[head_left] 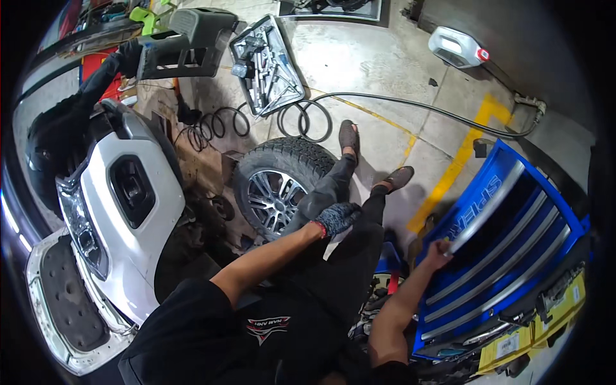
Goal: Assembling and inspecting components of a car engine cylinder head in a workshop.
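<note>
My left hand [339,219], in a dark knit glove with a red cuff, lies on my thigh with its fingers loosely extended. Nothing shows in it. Just beyond my leg is a wheel [277,204] with a knobby tyre and a silver and black rim. To the right, my bare right hand [438,254] has its fingers curled over the near end of a silver drawer handle [482,215] on a blue tool cabinet [491,154]. That top drawer is pulled out, and more silver-edged drawers are under it.
On the left stands a white vehicle front [122,212] with a headlight, where a person in dark clothes [61,138] reaches over. A tray of tools [266,67], a coiled black hose [305,122] and a white jug [457,48] are on the floor. Yellow packages [520,340] lie lower right.
</note>
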`<action>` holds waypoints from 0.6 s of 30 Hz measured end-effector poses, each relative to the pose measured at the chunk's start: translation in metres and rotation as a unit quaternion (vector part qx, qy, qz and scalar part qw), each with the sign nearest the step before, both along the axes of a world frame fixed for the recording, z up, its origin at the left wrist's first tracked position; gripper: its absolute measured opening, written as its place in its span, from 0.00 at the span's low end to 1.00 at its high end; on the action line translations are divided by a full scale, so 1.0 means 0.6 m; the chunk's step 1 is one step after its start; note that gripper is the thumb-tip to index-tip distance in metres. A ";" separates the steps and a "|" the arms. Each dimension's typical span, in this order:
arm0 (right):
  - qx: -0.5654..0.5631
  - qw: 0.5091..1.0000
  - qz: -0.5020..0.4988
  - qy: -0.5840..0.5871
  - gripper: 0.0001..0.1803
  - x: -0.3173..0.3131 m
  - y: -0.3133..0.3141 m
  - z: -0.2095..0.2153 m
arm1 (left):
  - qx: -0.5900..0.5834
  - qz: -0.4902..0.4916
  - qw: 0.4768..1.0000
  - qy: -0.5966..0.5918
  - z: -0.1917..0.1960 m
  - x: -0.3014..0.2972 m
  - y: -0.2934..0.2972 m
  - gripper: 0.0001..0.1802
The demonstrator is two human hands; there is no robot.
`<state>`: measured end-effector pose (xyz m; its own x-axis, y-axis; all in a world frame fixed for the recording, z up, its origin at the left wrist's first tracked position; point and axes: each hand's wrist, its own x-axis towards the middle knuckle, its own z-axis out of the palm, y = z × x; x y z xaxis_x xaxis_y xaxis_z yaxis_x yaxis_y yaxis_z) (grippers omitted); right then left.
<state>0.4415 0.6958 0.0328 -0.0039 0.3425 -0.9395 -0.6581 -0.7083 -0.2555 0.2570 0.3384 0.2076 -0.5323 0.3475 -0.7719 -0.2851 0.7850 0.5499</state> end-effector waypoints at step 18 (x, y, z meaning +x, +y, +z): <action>-0.196 0.952 0.208 0.105 0.25 -0.123 -0.303 0.146 | 0.102 -0.035 0.990 -0.089 -0.017 -0.038 0.240 0.18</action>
<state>0.3675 0.5139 0.1202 -0.2651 -0.1066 -0.9583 -0.3065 -0.9330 0.1886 0.2345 0.4821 0.1972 -0.3631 0.5368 -0.7616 -0.3395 0.6849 0.6447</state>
